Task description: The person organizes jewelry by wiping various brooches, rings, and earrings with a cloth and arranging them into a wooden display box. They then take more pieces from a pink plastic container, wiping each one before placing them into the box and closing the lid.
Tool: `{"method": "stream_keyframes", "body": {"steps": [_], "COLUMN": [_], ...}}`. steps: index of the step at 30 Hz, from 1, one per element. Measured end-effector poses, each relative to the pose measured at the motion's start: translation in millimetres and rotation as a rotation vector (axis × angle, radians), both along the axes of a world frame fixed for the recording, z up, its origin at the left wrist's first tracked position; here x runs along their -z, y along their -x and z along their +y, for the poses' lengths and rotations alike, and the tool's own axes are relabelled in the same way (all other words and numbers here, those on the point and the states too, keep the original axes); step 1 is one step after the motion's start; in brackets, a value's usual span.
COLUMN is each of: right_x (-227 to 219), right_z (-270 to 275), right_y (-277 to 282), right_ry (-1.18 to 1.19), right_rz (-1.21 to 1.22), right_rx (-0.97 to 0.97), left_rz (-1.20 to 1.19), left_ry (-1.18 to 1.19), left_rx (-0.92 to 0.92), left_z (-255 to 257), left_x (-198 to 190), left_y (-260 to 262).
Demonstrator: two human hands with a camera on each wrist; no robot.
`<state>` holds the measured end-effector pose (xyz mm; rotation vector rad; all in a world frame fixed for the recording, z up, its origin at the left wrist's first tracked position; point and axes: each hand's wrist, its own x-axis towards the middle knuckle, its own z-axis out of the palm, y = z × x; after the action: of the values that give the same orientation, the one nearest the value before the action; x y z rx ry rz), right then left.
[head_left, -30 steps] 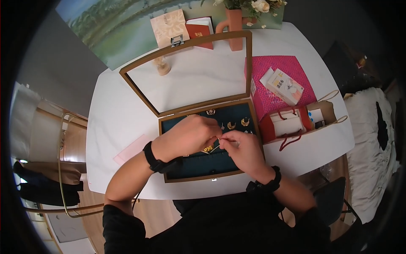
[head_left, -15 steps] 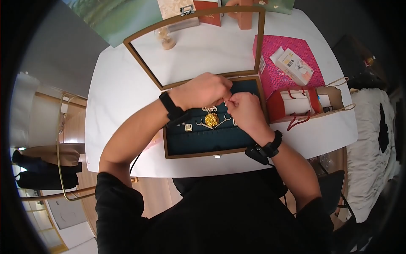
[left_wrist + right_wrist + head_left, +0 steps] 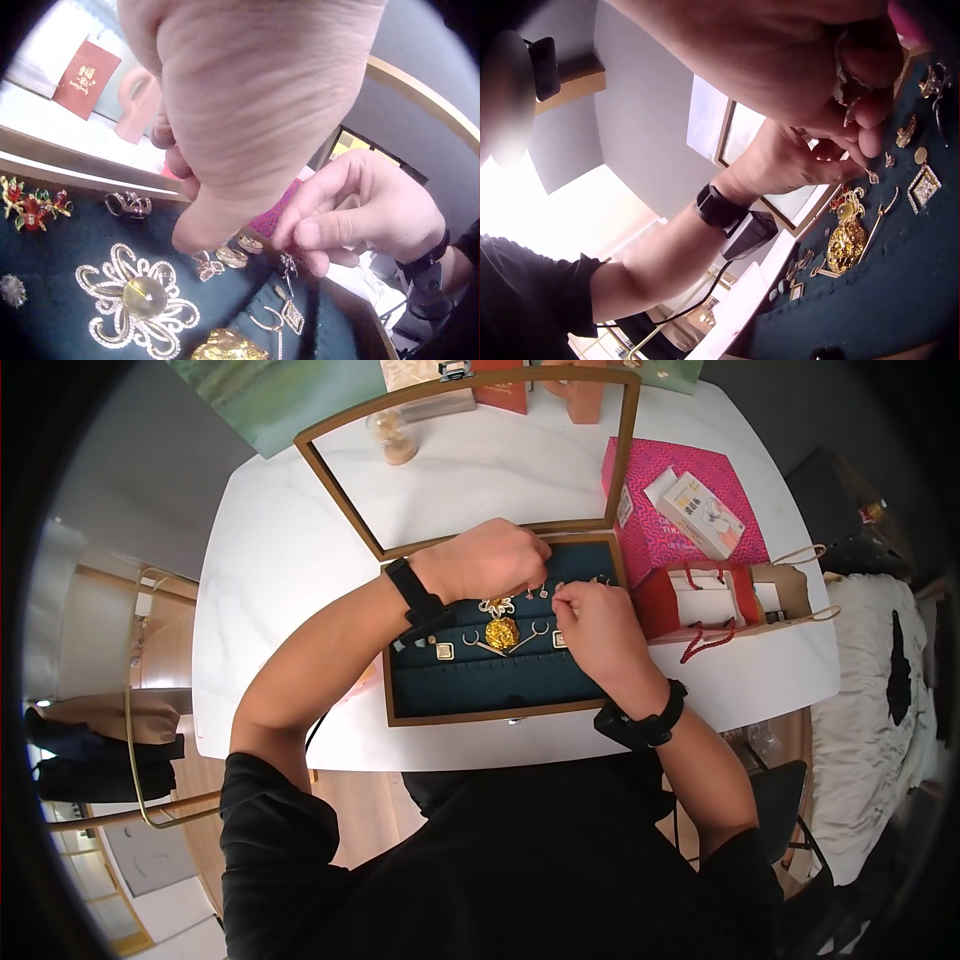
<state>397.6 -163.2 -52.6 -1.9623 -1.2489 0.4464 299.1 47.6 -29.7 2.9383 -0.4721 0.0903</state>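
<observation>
My left hand is over the upper middle of the open jewellery case, fingers bent downward. In the right wrist view its fingertips are beside a small pinkish earring; whether they grip anything is unclear. My right hand is just right of it, the two apart. In the right wrist view it pinches a small silvery piece, partly hidden by fingers. Below the hands lie a gold textured ornament and square earrings. A looped brooch with a yellow stone shows in the left wrist view.
The case's glass lid stands raised behind. To the right are a pink patterned package, a white box and a red bag. A small glass dome stands behind the lid.
The hands, together before, have separated slightly, the right one shifting right and down. Small earrings now show between them. The head view has tilted downward since the earliest frame.
</observation>
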Motion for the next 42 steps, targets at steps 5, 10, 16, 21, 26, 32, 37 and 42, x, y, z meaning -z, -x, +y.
{"method": "stream_keyframes", "body": {"steps": [5, 10, 16, 21, 26, 32, 37, 42], "right_x": [-0.3, -1.6, 6.3, 1.7, 3.3, 1.6, 0.8, 1.7], "right_z": [-1.5, -3.0, -1.2, -0.9, -3.3, -4.2, -4.3, -3.5], "right_y": [-2.2, 2.0, 7.1, 8.1, 8.6, 7.5, 4.2, 5.0], "right_ry": [0.002, 0.022, 0.008, 0.082, 0.074, 0.11, 0.084, 0.091], "right_rz": [-0.081, -0.164, -0.336, -0.335, -0.344, -0.333, -0.346, -0.336], "right_rx": [-0.027, -0.079, -0.151, -0.166, -0.173, -0.148, -0.148, -0.143], "left_rz": [0.008, -0.021, -0.055, -0.067, -0.077, -0.072, -0.012, 0.032], "left_ry": [-0.021, -0.042, -0.054, -0.099, -0.113, -0.13, -0.025, 0.01], "left_rx": [-0.015, -0.006, -0.01, -0.011, 0.001, 0.006, -0.044, -0.068], "left_z": [-1.7, -1.7, -1.0, -1.2, -3.3, -3.2, -3.1, -5.4], "left_x": [4.4, 7.4, 9.7, 11.6, 13.2, 5.6, -1.3, 4.6], "left_y": [-0.5, -2.7, -4.3, -4.5, -4.4, -2.1, 2.9, 4.6]}}
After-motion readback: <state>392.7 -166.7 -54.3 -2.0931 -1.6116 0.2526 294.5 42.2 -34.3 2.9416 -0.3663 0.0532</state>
